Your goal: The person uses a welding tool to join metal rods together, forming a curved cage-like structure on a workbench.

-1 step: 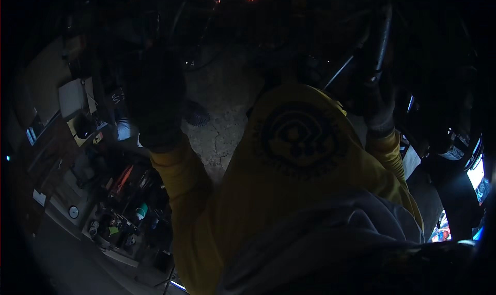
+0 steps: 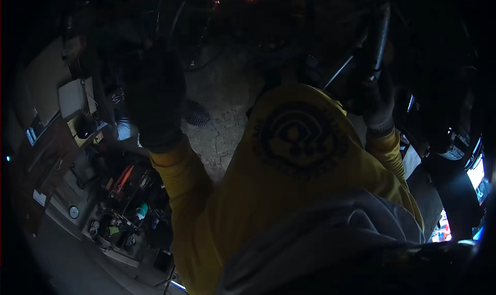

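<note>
We are looking down over a yellow sweatshirt [image 2: 289,192] into a very dark workshop, both arms raised. Our left hand [image 2: 155,104], in a dark glove, sits at ten o'clock from the chest emblem; the glove reads as curled, but whether it is clamped on anything we cannot tell, the dark swallows it. Our right hand [image 2: 377,106], gloved too, is up at two o'clock, fingers wrapped around a dark tube [image 2: 381,37]. That tube runs on toward twelve o'clock above the grip, its long axis near upright, leaning slightly. So the right hand is the one on it; the left stands well apart across the cracked concrete floor [image 2: 222,119]. Down at eight o'clock lies a cluttered tool tray [image 2: 124,212] with an orange-handled tool [image 2: 124,177]. A lit screen [image 2: 478,173] glows at four o'clock.
</note>
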Available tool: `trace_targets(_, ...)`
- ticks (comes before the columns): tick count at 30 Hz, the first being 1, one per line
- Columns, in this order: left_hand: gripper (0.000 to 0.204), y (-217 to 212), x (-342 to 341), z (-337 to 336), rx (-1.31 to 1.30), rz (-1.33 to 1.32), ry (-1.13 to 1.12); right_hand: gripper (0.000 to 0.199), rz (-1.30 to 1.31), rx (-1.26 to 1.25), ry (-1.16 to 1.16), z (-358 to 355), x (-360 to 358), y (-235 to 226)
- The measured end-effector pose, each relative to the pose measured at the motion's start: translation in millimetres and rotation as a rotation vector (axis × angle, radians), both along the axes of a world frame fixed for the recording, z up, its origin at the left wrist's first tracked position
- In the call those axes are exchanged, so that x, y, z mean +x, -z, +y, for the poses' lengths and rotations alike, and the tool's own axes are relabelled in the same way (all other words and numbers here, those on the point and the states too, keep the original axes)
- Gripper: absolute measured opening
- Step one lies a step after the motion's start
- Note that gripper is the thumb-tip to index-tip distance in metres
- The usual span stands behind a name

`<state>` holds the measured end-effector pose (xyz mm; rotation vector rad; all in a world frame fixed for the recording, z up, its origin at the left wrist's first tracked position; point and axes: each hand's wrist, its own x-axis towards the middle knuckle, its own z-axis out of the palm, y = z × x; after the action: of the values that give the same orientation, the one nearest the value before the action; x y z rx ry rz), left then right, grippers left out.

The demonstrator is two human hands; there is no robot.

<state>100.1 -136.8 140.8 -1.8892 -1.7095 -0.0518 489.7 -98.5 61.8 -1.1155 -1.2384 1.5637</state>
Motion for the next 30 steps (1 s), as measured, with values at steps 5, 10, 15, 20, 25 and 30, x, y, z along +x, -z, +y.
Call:
trace_targets(5,0.027,-11,10,7,-0.111,-0.080,-0.007,0.050,0.111,-0.162,-0.014,5,0,-3)
trace_targets(10,0.025,-4,59,9,-0.139,-0.387,-0.138,0.056,-0.053,-0.183,-0.037,4,36,12)
trace_targets(15,0.022,-2,68,9,-0.151,-0.412,-0.174,0.061,-0.016,-0.265,-0.006,4,35,4)
trace_targets(20,0.023,6,64,4,-0.118,-0.464,-0.129,0.064,0.039,-0.297,-0.034,4,38,2)
trace_targets(25,0.021,-4,73,9,-0.208,-0.417,-0.225,0.061,-0.021,-0.285,-0.021,3,42,8)
trace_targets(30,0.024,-7,75,-1,-0.232,-0.080,-0.190,0.052,-0.115,-0.232,-0.061,4,49,12)
